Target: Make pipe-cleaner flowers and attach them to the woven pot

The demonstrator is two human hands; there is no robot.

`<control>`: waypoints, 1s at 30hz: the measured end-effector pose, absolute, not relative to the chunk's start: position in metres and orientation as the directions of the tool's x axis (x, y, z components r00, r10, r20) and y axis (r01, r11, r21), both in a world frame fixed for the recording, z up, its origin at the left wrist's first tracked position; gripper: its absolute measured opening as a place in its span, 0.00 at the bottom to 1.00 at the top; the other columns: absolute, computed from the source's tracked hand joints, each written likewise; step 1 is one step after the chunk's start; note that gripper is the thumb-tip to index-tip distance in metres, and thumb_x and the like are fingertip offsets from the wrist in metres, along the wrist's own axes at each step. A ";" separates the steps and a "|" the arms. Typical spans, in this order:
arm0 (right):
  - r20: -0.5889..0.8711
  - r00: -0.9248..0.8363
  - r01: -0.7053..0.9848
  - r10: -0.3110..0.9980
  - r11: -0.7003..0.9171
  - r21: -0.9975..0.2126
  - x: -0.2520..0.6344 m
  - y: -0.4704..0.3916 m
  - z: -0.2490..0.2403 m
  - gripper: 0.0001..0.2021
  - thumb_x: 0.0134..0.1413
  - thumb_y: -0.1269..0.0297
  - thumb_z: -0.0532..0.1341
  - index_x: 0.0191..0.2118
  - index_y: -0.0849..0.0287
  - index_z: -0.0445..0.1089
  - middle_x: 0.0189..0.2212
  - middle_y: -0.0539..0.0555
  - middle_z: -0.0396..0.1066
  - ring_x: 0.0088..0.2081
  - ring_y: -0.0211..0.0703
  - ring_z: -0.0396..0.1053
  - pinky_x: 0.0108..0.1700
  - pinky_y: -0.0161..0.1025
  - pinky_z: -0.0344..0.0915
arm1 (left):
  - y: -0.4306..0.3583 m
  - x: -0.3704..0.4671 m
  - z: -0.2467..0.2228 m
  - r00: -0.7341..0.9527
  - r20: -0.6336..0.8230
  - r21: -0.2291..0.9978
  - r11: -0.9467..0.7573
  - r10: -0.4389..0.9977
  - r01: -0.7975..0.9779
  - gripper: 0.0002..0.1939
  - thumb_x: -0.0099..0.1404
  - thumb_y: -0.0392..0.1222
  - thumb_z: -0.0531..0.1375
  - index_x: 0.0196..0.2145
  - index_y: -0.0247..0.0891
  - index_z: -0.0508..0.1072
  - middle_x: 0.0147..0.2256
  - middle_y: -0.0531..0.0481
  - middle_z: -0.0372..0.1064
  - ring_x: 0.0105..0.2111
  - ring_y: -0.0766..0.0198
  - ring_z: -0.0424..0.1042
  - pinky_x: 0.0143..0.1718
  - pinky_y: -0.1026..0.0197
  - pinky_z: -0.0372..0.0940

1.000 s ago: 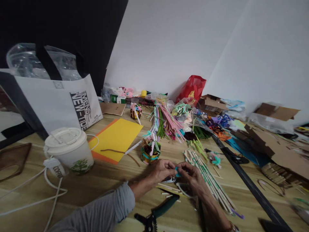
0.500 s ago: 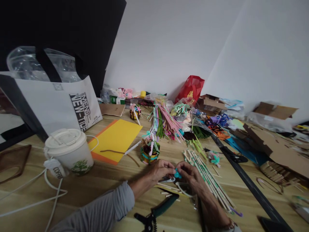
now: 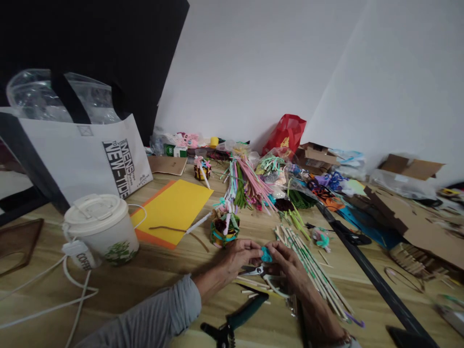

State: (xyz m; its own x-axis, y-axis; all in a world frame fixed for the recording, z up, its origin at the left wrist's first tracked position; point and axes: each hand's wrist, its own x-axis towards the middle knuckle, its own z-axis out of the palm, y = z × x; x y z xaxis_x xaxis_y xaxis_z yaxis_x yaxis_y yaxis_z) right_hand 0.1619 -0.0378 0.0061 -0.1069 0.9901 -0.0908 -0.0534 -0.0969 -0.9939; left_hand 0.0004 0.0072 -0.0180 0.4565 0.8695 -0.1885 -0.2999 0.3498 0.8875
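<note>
A small turquoise fuzzy piece, seemingly bent pipe cleaner, is pinched between my two hands above the table. My left hand grips its left side with thumb and fingertips. On the other side, the fingers of my right hand close on it. Just below lie scissors, partly hidden by my hands. Dark green-handled cutters rest nearer to me. Behind my left hand stands a small round pot wrapped and topped with coloured pipe cleaners.
Wooden sticks lie right of my hands. Pipe cleaner bundles spread behind. Yellow sheets, a lidded cup with white cords and a white bag are at left. Cardboard lies at right.
The turquoise piece has been turned slightly between my fingers and shows more of its face. Both hands stay in nearly the same place; the view shifts a little.
</note>
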 end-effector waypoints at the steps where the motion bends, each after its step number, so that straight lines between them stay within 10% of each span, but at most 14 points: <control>1: -0.099 -0.098 -0.051 0.990 -0.104 -0.993 0.162 -0.038 0.007 0.18 0.51 0.47 0.64 0.36 0.58 0.68 0.25 0.48 0.68 0.24 0.35 0.67 0.25 0.30 0.64 | 0.007 0.001 -0.018 0.429 -0.186 0.882 0.342 0.884 -0.322 0.18 0.41 0.47 0.72 0.26 0.33 0.74 0.24 0.52 0.70 0.24 0.68 0.68 0.31 0.64 0.63; 30: -0.017 0.001 -0.054 1.000 -0.017 -0.998 0.165 -0.035 0.002 0.17 0.47 0.49 0.67 0.30 0.59 0.68 0.20 0.48 0.67 0.20 0.34 0.63 0.23 0.32 0.61 | 0.008 -0.001 -0.024 0.526 -0.140 0.909 0.320 0.839 -0.269 0.22 0.47 0.54 0.70 0.28 0.31 0.75 0.25 0.50 0.70 0.25 0.68 0.67 0.31 0.63 0.61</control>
